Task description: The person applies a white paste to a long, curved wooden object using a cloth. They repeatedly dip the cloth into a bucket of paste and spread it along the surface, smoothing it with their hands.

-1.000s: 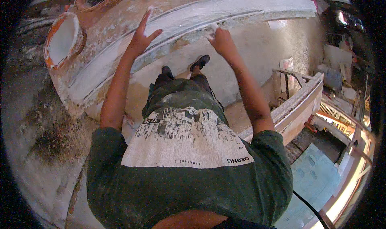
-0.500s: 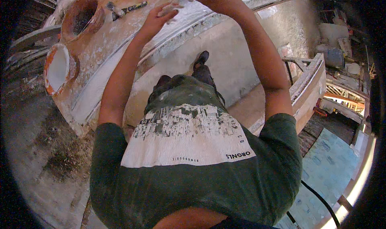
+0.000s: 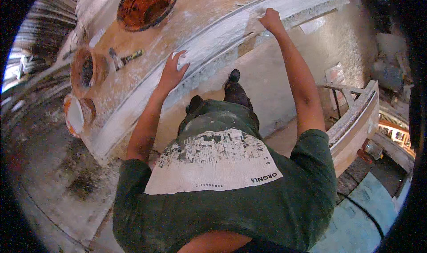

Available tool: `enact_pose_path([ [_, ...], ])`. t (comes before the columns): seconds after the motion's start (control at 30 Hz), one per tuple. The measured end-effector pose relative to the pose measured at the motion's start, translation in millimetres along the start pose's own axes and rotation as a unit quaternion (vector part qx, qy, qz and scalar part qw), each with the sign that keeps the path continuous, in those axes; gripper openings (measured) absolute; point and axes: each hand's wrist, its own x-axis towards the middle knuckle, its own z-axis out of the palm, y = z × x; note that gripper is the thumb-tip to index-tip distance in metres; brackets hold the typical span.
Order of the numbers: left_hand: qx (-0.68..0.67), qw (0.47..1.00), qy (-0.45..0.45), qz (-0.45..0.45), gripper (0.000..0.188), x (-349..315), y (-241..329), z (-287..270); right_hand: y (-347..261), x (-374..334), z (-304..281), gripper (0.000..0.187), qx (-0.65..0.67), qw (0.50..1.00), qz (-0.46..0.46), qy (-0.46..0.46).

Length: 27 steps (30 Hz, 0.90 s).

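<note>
A curved white strip (image 3: 213, 30) runs along the near edge of a stained, tan work surface (image 3: 191, 13). My left hand (image 3: 171, 73) is over the strip's left part, fingers apart, with white residue about the fingertips. Further right, my right hand (image 3: 270, 21) is closed in a fist at the strip; anything inside it is hidden. Just left of that fist, a dull greyish patch (image 3: 253, 27) shows on the white strip. A short tool with a dark, yellow-marked handle (image 3: 133, 56) lies on the work surface, left of my left hand.
A large orange-brown round vessel (image 3: 147, 8) sits at the back, with a smaller brown pot (image 3: 84, 68) at left. A white-lined, orange-rimmed bowl (image 3: 74, 114) is at the near left corner. On the right stand a wooden frame (image 3: 356, 124) and a light blue sheet (image 3: 367, 208).
My hands have moved down in the picture and further apart. The translucent, whitish material seen around them earlier no longer shows clearly. The view has shifted, bringing the large vessel into sight.
</note>
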Motion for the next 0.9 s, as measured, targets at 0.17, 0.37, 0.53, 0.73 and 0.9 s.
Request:
enact_pose_path([
  [0.17, 0.143, 0.99, -0.001, 0.006, 0.053, 9.4, 22.0, 15.2, 35.4, -4.7, -2.3, 0.04, -0.026, 0.999, 0.029, 0.01],
  [0.37, 0.305, 0.928, -0.155, 0.146, 0.052, 16.2, 27.9, 30.1, -61.9, -97.2, 7.2, 0.05, 0.177, 0.982, -0.039, -0.053],
  [0.53, 0.333, 0.893, -0.207, 0.219, 0.045, 82.6, 48.7, 58.7, -102.6, -101.0, -7.5, 0.061, 0.136, 0.955, 0.091, -0.249],
  [0.73, 0.281, 0.887, -0.144, 0.337, 0.046, 199.0, 93.7, 128.6, 39.0, -11.9, 18.9, 0.062, 0.003, 0.961, 0.156, -0.231],
  [0.9, 0.265, 0.915, -0.077, 0.295, 0.048, 261.5, 132.2, 184.3, 102.6, 59.6, -74.1, 0.058, 0.04, 0.977, 0.13, -0.162],
])
